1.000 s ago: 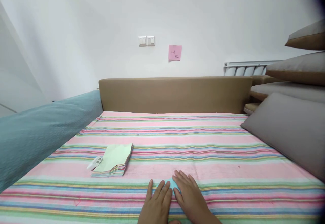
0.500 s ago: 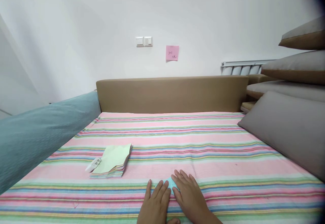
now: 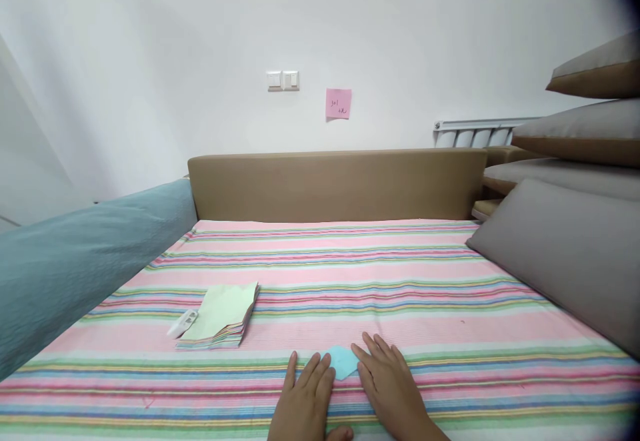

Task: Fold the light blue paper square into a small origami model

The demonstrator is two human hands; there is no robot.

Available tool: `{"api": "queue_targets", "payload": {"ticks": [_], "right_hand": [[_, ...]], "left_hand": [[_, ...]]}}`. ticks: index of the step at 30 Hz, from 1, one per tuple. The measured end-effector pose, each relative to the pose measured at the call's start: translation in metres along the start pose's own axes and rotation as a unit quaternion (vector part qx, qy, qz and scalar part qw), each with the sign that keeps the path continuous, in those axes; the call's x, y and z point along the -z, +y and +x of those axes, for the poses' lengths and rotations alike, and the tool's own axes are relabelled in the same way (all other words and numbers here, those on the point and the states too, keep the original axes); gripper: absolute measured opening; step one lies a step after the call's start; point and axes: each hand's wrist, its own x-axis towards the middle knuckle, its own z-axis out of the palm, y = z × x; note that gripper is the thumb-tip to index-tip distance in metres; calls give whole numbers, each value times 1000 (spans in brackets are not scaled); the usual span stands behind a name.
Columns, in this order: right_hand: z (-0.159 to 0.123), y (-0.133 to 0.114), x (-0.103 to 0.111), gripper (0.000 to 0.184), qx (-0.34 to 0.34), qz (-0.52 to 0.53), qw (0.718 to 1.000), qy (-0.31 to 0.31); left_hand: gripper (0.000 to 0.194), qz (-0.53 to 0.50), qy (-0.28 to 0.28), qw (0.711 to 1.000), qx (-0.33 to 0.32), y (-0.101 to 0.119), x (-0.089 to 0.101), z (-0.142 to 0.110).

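A small piece of light blue paper, apparently folded, lies flat on the striped cloth near the bottom of the view. My left hand rests flat with spread fingers, its fingertips on the paper's left part, which they cover. At the paper's right edge lies my right hand, also flat, with its index finger and thumb touching or very near that edge. Neither hand grips anything.
Left of my hands is a stack of coloured paper, pale green on top, with a white glue or correction-tape dispenser against it. Grey cushions pile up on the right. A brown backrest and a blue-covered armrest border the cloth.
My right hand has slid to the right, off most of the blue paper, so more of it shows. My left hand has stayed nearly in place.
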Motion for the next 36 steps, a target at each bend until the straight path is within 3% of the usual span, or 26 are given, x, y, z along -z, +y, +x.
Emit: {"api": "queue_targets", "payload": {"ticks": [7,12,18,21,24,26,36], "right_hand": [[-3,7,2,44,5,-12,1000,-23],[-8,19,-1,59,-13,-22,999,-32],[-10,28,-4,74,-58,-50,997,28],[-12,20,-6,66,42,-44,997,41],[-13,9,-10,63,177,-37,983,-5],[-13,3,-14,63,209,-34,977,-20],[-19,10,-4,51,105,-26,994,-18]], "left_hand": [[70,12,16,1000,-13,-1,0,0],[71,2,18,1000,-5,1,1,0],[73,-2,7,1000,5,2,2,1],[73,7,16,1000,-4,1,0,1],[70,20,18,1000,-17,-1,-2,1],[65,29,16,999,-19,-3,-3,1],[71,41,35,998,-26,-4,-5,0]]}}
